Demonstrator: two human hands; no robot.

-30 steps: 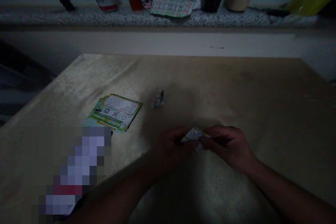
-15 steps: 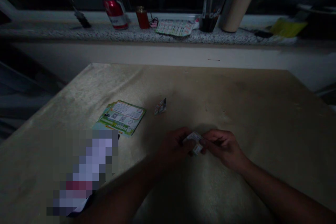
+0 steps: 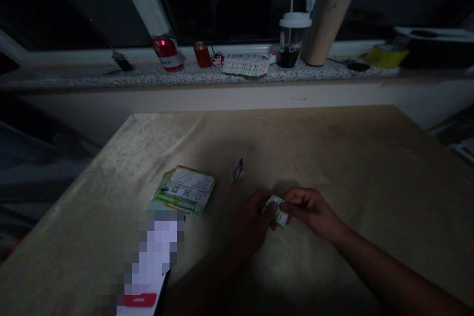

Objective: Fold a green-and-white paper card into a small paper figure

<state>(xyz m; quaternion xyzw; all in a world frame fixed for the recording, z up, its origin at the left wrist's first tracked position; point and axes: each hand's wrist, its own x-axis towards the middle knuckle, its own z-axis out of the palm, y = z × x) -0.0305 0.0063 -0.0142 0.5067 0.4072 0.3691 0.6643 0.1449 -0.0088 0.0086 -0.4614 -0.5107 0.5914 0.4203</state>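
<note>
Both hands meet over the front middle of the table around a small folded piece of printed paper (image 3: 282,219), white with green and red marks. My left hand (image 3: 257,217) is closed on its left side, thumb on top. From the right, my right hand (image 3: 314,212) pinches the paper's upper edge between thumb and fingers. Part of the paper is hidden under the thumbs. Beyond my left hand, a small folded paper piece (image 3: 236,172) stands on the table with one point up. Farther left lie green and white printed leaflets (image 3: 188,190), slightly fanned.
A lit phone (image 3: 155,256), partly blurred out, lies at the front left of the table (image 3: 333,148). Along the windowsill (image 3: 140,75) stand a red can (image 3: 167,53), an orange-red bottle (image 3: 202,54), a patterned packet (image 3: 246,65), a lidded cup (image 3: 291,42) and a cardboard tube (image 3: 331,15).
The camera view has tilted up, so everything sits lower in the picture. Both hands still hold the paper, which has turned slightly, and the thumbs have shifted on it.
</note>
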